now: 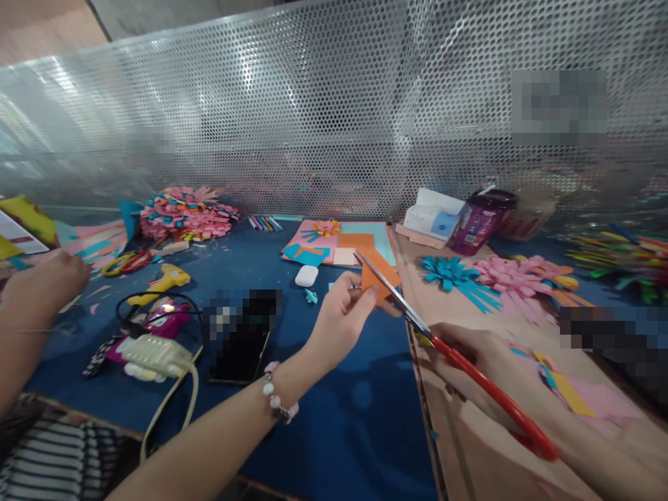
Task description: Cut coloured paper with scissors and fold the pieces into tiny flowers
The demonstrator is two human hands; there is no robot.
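Note:
My left hand [347, 313], with a beaded bracelet [274, 396] at the wrist, pinches a small piece of orange paper [378, 275] between thumb and fingers. My right hand [464, 358] is closed around the red handles of a pair of scissors [443, 348]. The metal blades lie across the orange paper and point up and left. How far apart the blades stand, I cannot tell. Behind my left hand lies a stack of coloured paper [362, 228] with a small paper flower [326, 228] on it. A white earbud case [306, 276] sits left of the paper.
A phone [243, 341], a power strip [156, 355] with cables and a yellow glue gun [161, 284] lie left. Paper flowers [506, 275] and a purple cup [477, 223] stand right. A perforated metal panel [334, 111] rises behind. Another person's hand [46, 285] is at far left.

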